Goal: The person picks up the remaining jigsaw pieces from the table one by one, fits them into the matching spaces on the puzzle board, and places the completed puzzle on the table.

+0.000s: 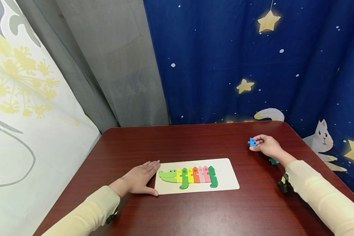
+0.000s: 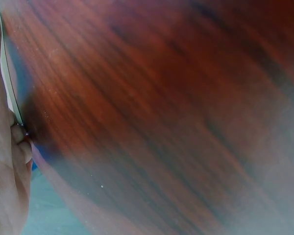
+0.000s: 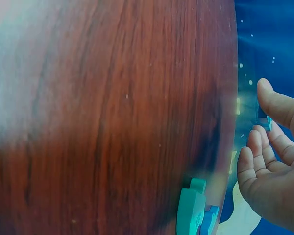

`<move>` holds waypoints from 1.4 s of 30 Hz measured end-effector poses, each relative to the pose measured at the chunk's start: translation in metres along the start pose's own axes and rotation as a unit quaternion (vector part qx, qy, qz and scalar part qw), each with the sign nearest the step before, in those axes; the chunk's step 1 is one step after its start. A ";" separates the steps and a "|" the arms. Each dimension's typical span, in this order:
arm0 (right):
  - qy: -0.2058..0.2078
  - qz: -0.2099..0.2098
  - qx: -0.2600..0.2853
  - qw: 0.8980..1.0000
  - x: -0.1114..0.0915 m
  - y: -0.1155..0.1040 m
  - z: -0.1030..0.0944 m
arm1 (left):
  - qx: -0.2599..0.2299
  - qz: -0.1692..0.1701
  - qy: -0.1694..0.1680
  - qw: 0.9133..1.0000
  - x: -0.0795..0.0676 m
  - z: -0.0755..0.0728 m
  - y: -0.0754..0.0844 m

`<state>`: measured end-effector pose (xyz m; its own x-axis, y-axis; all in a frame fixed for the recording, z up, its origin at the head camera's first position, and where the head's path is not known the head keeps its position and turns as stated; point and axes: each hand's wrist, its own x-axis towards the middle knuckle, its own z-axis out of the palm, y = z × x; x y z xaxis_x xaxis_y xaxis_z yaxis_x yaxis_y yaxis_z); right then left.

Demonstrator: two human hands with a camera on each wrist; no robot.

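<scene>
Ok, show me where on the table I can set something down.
Bare tabletop lies beyond the white board, on its near side between the sleeves, and between it and the right hand. Crowded: the board's left end, by the left hand, and around the loose pieces by the right sleeve.

Left hand point(image 2: 7, 171) at pale board point(image 2: 8, 88) on table point(image 2: 147, 107)

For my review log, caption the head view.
Left hand touches the crocodile puzzle board; right hand holds a blue piece.
</scene>
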<state>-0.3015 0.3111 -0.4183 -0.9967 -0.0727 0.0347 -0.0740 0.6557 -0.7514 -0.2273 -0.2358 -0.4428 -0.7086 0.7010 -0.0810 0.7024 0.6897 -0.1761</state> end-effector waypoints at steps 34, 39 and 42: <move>-0.051 -0.054 0.060 0.995 -0.026 -0.041 0.031 | -0.008 0.008 0.017 1.000 -0.001 0.000 0.000; -0.062 -0.049 0.062 0.995 -0.030 -0.046 0.036 | -0.009 0.007 0.010 1.000 -0.001 -0.001 0.000; -0.067 -0.050 0.065 0.994 -0.033 -0.047 0.040 | -0.008 0.009 0.010 1.000 -0.001 -0.001 0.000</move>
<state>-0.2635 0.2525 -0.4100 -0.9707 -0.2381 0.0315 -0.1590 0.5388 -0.8273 -0.2263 -0.2365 -0.4416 -0.6949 0.7163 -0.0637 0.7156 0.6801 -0.1590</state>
